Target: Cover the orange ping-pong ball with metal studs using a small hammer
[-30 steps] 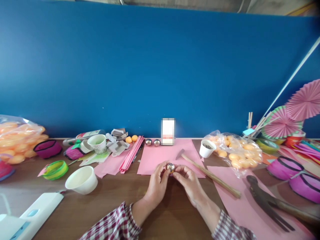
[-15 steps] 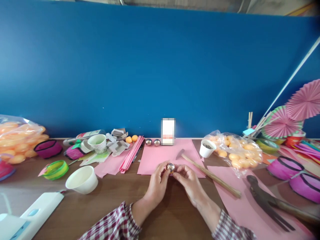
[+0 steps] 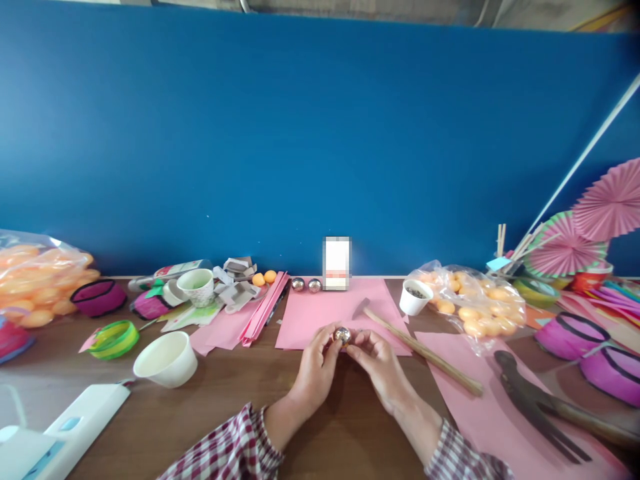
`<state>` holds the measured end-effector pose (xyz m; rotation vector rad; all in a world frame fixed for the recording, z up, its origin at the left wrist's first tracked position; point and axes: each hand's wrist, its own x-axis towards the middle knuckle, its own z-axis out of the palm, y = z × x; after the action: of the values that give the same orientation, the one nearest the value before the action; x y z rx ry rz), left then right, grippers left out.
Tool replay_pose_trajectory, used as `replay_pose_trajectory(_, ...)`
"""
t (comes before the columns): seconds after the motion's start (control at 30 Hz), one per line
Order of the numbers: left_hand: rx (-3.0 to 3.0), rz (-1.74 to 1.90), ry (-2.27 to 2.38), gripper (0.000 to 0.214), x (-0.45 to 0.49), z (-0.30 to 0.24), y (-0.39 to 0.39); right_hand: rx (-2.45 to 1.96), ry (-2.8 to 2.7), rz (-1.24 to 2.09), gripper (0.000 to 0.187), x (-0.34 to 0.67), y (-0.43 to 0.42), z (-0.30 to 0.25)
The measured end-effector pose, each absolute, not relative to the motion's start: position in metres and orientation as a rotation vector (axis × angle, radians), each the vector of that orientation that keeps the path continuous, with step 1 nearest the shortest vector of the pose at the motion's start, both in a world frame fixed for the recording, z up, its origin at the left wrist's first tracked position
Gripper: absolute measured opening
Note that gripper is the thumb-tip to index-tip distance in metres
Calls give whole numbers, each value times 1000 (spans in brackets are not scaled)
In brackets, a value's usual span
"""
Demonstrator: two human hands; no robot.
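Note:
A small shiny metallic ball (image 3: 343,335) with a bit of orange showing low on it sits between both hands, above the near edge of a pink sheet. My left hand (image 3: 318,363) is closed round its left side, thumb in front and fingers behind. From the other side, the bent fingers and thumb of my right hand (image 3: 379,365) press at the ball's right edge; anything small between those fingertips is hidden. Two similar shiny balls (image 3: 306,285) rest at the back of the pink paper (image 3: 320,313). A hammer (image 3: 420,347) lies just beyond my right hand.
Right of the paper stand a white cup of small dark pieces (image 3: 416,297) and a bag of orange balls (image 3: 480,308). A second, larger hammer (image 3: 543,407) lies near right. To the left are an empty white bowl (image 3: 166,360), a power strip (image 3: 83,427) and a green tape roll (image 3: 114,340).
Both hands and the ball stay almost in place, with only a very slight turn of the ball or view. Nothing was taken up or let go.

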<state>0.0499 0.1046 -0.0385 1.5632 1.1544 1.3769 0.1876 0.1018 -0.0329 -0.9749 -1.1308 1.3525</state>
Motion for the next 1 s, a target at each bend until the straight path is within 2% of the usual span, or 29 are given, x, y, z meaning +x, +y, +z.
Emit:
replay_pose_trajectory(0.47,1570,1333,1158,25,51,-31,101,-953,-1125,1321,28,187,103,-35)
replay_pose_trajectory(0.63,1417,1305,1124,33,51,-37,103,-959,-1165,1310,27,188,104,-36)
replay_pose_trajectory(0.8,1352,1308,1067,36,51,-35,102,-988,-1288,1130,21,185,100,-31)
replay_pose_trajectory(1.0,1356,1278,1013,34,51,-26,98,-1032,-1553,870,29,184,94,-26)
